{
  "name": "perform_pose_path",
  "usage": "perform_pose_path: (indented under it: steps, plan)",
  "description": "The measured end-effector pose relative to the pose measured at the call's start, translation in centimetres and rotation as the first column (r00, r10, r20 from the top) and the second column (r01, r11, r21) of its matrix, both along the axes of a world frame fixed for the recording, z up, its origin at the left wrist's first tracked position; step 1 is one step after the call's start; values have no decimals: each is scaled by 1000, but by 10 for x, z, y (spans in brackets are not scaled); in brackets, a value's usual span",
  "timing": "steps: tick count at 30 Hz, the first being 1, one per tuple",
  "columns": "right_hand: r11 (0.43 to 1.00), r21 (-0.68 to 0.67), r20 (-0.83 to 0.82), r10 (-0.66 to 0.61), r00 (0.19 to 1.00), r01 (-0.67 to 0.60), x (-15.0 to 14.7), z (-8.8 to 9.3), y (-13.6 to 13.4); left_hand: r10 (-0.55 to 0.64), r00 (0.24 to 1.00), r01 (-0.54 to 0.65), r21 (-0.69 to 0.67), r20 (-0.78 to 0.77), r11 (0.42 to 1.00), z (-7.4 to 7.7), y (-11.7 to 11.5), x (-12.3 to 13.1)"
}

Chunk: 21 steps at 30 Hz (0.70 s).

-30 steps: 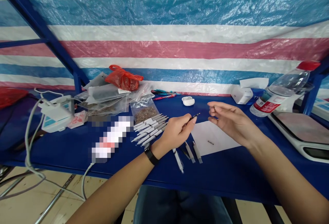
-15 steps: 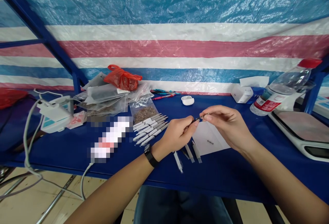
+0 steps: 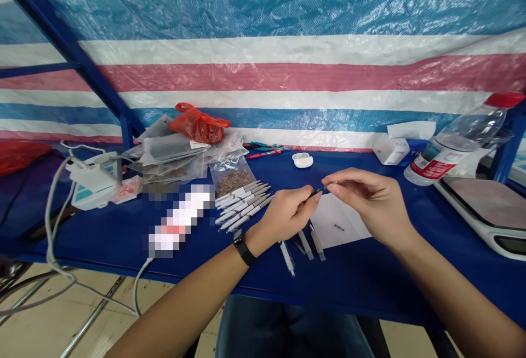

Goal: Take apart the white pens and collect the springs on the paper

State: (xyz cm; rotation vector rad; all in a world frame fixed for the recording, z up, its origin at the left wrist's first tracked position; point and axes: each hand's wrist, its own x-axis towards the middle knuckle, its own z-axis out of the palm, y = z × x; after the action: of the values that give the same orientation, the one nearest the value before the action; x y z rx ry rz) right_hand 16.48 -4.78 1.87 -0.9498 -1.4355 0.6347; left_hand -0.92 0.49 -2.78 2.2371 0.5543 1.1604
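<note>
Above a white sheet of paper (image 3: 349,218), my left hand (image 3: 287,211) is closed around a thin dark pen refill (image 3: 318,190). My right hand (image 3: 365,202) pinches the far end of that refill between thumb and fingertips; whether a tiny part such as a spring sits there is too small to tell. A small metallic spring-like piece (image 3: 338,227) lies on the paper. Just below my left hand are pen barrel parts (image 3: 306,244) and a white pen (image 3: 286,258). Several white pens (image 3: 242,207) lie in a row to the left.
Behind the pens are a bag of brown bits (image 3: 234,180), flat plastic bags (image 3: 172,152) and a red bag (image 3: 199,125). A white earphone case (image 3: 303,160) lies farther back. To the right stand a bottle (image 3: 444,152), a tissue pack (image 3: 396,150) and a scale (image 3: 485,205).
The view has shifted slightly, so the table's things appear a little farther right. Both hands keep their hold on the refill, nearly unmoved.
</note>
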Motion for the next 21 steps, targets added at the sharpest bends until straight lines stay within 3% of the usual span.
perform_pose_path:
  steps: [7,11,16,21]
  plan:
    - [999,-47,-21,15,1000,-16,-3,1,0,14,1000,-14,-12,-12,1000,0,0,0]
    - [992,-103,-48,72,996,-76,-3,-5,2,11,1000,-12,-30,-18,999,1,0,-1]
    - [981,-185,12,68,998,-65,-5,-13,6,16,999,-18,-41,-34,999,0,2,-2]
    - [957,-265,96,150,984,-120,9,-2,8,70,997,-70,3,-32,998,2,7,-5]
